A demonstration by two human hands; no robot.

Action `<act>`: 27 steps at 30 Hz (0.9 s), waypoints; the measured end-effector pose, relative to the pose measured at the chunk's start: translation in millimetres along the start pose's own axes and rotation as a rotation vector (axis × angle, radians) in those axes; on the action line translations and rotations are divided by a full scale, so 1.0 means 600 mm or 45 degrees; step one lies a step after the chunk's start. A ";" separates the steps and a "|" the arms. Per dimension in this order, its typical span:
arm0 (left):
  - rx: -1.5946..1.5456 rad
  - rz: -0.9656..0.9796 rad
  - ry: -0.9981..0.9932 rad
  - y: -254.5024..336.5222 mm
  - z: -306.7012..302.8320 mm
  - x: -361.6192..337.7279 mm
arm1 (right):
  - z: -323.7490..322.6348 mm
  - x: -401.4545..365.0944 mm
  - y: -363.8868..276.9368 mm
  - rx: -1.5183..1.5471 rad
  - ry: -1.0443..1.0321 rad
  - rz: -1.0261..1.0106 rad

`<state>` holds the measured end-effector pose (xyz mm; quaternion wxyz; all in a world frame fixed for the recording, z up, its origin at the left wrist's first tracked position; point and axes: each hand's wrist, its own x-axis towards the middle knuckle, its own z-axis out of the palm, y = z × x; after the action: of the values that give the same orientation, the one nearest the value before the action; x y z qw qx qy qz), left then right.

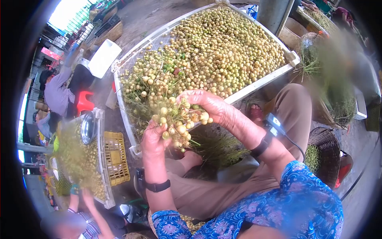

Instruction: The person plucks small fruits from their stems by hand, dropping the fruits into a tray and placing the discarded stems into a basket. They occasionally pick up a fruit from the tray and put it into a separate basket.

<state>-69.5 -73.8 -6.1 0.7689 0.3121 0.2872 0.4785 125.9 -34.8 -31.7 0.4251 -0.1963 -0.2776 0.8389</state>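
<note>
A bunch of small round yellow-green fruits on thin stems [181, 126] is held between both hands above the near edge of a large white tray [254, 84]. My left hand [154, 137] is closed around the bunch's left side. From the upper right, my right hand [205, 102] grips its stems and fruits, with the fingertips partly hidden. Loose fruits [234, 44] of the same kind fill most of the tray, and stemmed bunches [149, 87] lie at its left side. The exact kind of fruit cannot be made out.
Stripped stems [219, 149] lie on the floor below the tray. A woven basket [324, 149] with small green fruits stands right. At left are another person's hands [85, 195], a second fruit tray [101, 159], a yellow crate [115, 153] and a red stool [84, 102].
</note>
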 end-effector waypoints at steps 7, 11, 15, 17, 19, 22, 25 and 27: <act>-0.110 -0.010 0.126 -0.010 -0.013 0.014 | 0.034 -0.022 -0.020 -0.057 -0.197 -0.001; -0.118 -0.026 0.144 -0.012 -0.011 0.014 | 0.037 -0.016 -0.015 -0.063 -0.188 -0.095; -0.102 -0.055 0.068 -0.013 -0.033 0.017 | 0.037 -0.020 -0.019 -0.148 -0.296 -0.078; -0.116 -0.073 0.008 -0.013 -0.035 0.019 | 0.044 -0.019 -0.019 -0.193 -0.259 -0.096; -0.133 -0.083 -0.054 -0.011 -0.028 0.019 | 0.045 -0.017 -0.021 -0.239 -0.224 -0.115; -0.020 -0.028 0.278 -0.006 0.018 0.012 | 0.036 -0.016 -0.028 -0.340 -0.221 -0.139; 0.007 -0.094 0.185 -0.006 0.005 0.013 | 0.034 -0.017 -0.030 -0.384 -0.220 -0.067; 0.030 -0.110 0.087 -0.005 -0.006 0.013 | 0.040 -0.020 -0.026 -0.377 -0.150 -0.122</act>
<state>-67.5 -67.0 -11.5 0.7747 0.2920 0.3323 0.4519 128.6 -44.3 -2.3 0.4142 -0.1939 -0.4317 0.7775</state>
